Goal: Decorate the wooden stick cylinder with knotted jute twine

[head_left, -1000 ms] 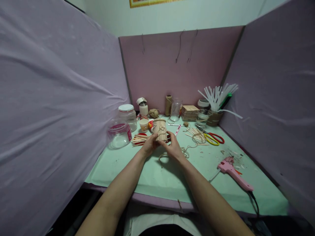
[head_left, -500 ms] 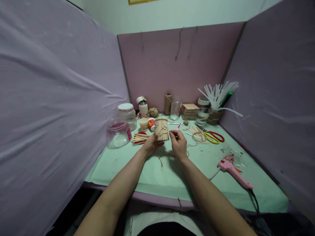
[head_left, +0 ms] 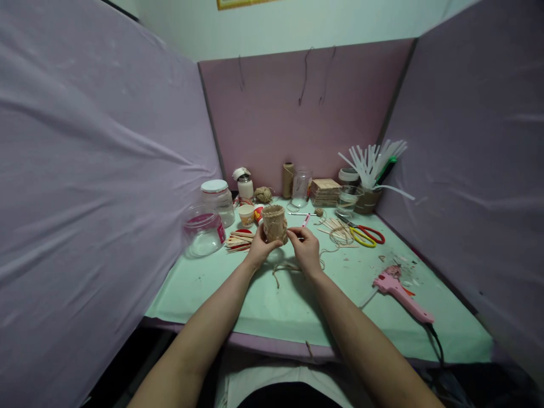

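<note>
Above green table [head_left: 263,300], left hand [head_left: 258,251] fingers curled around stick cup [head_left: 274,224].

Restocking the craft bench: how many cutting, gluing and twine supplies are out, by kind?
Scissors: 1
Pink glue gun: 1
Twine ball: 1
Twine spool: 1
Total: 4

1. Three mauve fabric-covered partition panels [head_left: 297,113] box in the workspace: left, back and right.
2. Above the back panel runs a pale green painted wall [head_left: 297,22], carrying the bottom edge of a gold-framed picture [head_left: 242,4].
3. A mint-green paper-covered tabletop [head_left: 297,306] fills the booth floor.
4. Lighting is soft and even, with dim shadow under the table's near edge.
</note>
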`<action>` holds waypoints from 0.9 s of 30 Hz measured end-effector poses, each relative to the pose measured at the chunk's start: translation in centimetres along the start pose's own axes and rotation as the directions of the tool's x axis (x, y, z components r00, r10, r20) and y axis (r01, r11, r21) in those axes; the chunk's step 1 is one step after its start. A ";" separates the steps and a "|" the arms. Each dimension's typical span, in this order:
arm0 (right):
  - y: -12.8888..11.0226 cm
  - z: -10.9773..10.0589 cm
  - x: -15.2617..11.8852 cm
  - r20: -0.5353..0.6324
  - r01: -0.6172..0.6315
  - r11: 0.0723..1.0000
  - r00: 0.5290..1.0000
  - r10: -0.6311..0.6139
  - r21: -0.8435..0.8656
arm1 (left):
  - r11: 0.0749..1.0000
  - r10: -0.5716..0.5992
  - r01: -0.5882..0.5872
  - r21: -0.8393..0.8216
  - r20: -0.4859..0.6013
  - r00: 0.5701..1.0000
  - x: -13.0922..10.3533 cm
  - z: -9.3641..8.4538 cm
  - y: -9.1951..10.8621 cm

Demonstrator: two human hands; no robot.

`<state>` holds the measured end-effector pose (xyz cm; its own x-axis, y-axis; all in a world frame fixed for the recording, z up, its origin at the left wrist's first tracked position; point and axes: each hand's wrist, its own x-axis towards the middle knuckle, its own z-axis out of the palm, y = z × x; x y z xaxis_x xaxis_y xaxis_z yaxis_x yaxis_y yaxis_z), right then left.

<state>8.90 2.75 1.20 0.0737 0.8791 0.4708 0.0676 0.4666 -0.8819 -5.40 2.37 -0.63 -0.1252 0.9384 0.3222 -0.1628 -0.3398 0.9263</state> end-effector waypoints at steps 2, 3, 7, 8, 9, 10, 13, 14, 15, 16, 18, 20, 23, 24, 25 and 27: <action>0.4 0.1 0.1 0.003 -0.060 0.998 0.998 0.060 0.030 | 0.999 0.010 -0.009 0.039 -0.008 1.000 -0.2 0.1 0.3; 0.6 0.1 0.2 0.003 -0.085 0.995 0.996 0.085 0.043 | 0.999 0.012 -0.011 0.053 -0.011 1.000 -0.2 0.2 0.4; 0.8 0.2 0.4 0.024 -0.131 0.988 0.991 0.129 0.081 | 0.995 -0.001 0.002 0.095 -0.005 1.000 -0.4 0.5 0.8; 0.8 0.3 0.4 0.036 -0.143 0.985 0.989 0.141 0.097 | 0.995 -0.008 0.008 0.100 0.001 1.000 -0.4 0.5 0.7; 0.8 0.3 0.5 0.047 -0.166 0.979 0.986 0.161 0.121 | 0.995 -0.014 0.014 0.096 0.006 1.000 -0.4 0.4 0.6; 0.7 0.3 0.5 0.054 -0.198 0.967 0.980 0.192 0.157 | 0.996 -0.021 0.020 0.083 0.010 1.000 -0.3 0.4 0.5; 0.6 0.2 1.0 0.032 -0.287 0.894 0.955 0.294 0.344 | 0.998 -0.056 0.056 -0.015 0.013 0.998 0.0 0.1 -0.2; 0.6 0.1 1.2 0.012 -0.295 0.857 0.947 0.320 0.422 | 0.996 -0.072 0.073 -0.055 0.007 0.997 0.2 0.0 -0.4; 0.6 -0.1 1.5 -0.017 -0.285 0.821 0.941 0.337 0.495 | 0.991 -0.088 0.087 -0.097 0.001 0.996 0.3 -0.1 -0.5; 0.7 -0.4 1.8 -0.046 -0.269 0.789 0.935 0.351 0.552 | 0.985 -0.108 0.107 -0.138 -0.006 0.994 0.4 -0.1 -0.6; 0.9 -1.0 2.3 -0.120 -0.221 0.771 0.926 0.358 0.597 | 0.962 -0.174 0.167 -0.217 -0.013 0.985 0.4 -0.3 -0.5; 1.1 -1.6 2.8 -0.205 -0.168 0.804 0.919 0.337 0.571 | 0.925 -0.264 0.255 -0.283 0.005 0.965 0.4 -0.5 -0.3; 1.4 -2.4 3.3 -0.307 -0.102 0.865 0.909 0.282 0.492 | 0.855 -0.374 0.377 -0.357 0.080 0.924 0.1 -0.8 0.1; 1.5 -2.6 3.4 -0.325 -0.090 0.877 0.907 0.268 0.472 | 0.829 -0.400 0.410 -0.381 0.109 0.910 0.1 -0.9 0.2; 1.5 -2.7 3.4 -0.331 -0.085 0.884 0.907 0.260 0.459 | 0.801 -0.422 0.442 -0.403 0.144 0.895 0.0 -0.9 0.3; 1.5 -2.8 3.4 -0.309 -0.112 0.879 0.909 0.279 0.464 | 0.750 -0.452 0.502 -0.430 0.219 0.864 -0.2 -1.0 0.5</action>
<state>12.02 6.18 1.55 0.3933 0.8996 0.1898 -0.4104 0.3565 -0.8393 -6.43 1.96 -0.38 0.1799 0.9788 -0.0977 -0.6060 0.1885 0.7728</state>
